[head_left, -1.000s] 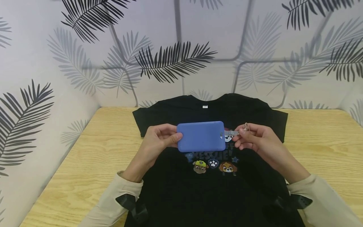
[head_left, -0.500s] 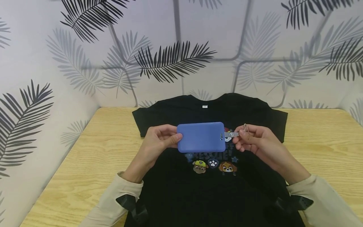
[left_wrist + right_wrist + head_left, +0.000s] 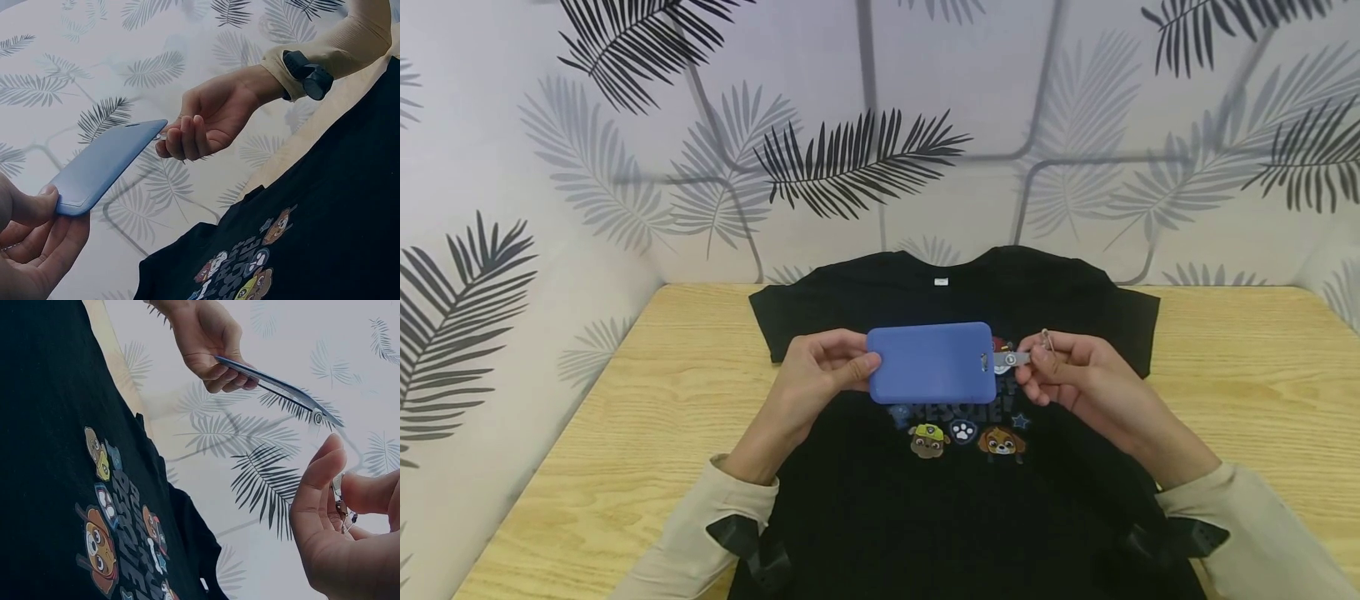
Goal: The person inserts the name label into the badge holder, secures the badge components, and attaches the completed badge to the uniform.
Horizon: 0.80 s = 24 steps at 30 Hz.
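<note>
A blue badge holder (image 3: 931, 364) is held level in the air above a black T-shirt (image 3: 955, 517). My left hand (image 3: 820, 367) pinches its left end, thumb on the front face and fingers behind. At the slotted right end a clear strap with a snap (image 3: 1011, 359) comes out, and my right hand (image 3: 1075, 371) pinches that strap between thumb and fingers. A small metal clip (image 3: 340, 509) shows in the right hand in the right wrist view. From the left wrist side, the holder (image 3: 109, 165) slants up toward the right hand (image 3: 206, 119).
The T-shirt lies spread on a wooden table (image 3: 602, 450), with cartoon dog heads and lettering on its front. Behind the table stands a pale wall covering (image 3: 925, 67) with leaf patterns. Black wrist cameras (image 3: 748, 546) are strapped over beige sleeves (image 3: 700, 533).
Both hands keep their hold on the badge holder and strap. The holder sits almost where it was; only a very slight shift shows.
</note>
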### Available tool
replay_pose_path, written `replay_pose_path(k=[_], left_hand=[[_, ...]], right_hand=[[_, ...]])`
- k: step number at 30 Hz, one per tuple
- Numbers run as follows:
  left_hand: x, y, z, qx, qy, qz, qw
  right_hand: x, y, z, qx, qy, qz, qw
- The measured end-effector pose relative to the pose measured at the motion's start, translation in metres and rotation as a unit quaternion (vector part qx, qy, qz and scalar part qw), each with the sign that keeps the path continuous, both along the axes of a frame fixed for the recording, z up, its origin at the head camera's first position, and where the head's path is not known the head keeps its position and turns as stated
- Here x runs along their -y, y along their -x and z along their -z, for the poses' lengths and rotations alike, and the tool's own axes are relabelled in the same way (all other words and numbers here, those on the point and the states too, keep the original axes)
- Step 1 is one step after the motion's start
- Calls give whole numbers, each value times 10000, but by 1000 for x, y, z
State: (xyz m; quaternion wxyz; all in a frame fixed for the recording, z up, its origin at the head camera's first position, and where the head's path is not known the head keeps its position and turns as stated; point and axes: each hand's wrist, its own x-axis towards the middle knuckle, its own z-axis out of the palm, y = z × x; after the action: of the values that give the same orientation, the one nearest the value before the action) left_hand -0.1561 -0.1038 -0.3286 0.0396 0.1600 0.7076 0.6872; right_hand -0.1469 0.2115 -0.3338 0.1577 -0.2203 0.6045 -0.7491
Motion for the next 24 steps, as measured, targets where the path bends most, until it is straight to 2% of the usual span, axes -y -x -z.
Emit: replay_pose_path(k=[17, 24], left_hand=[[0, 0, 0, -9, 49, -5, 10000], [-2, 0, 1, -7, 67, -9, 10000]], right_hand=[[0, 1, 3, 204, 265, -288, 9990], [2, 2, 2, 125, 333, -398, 9986]])
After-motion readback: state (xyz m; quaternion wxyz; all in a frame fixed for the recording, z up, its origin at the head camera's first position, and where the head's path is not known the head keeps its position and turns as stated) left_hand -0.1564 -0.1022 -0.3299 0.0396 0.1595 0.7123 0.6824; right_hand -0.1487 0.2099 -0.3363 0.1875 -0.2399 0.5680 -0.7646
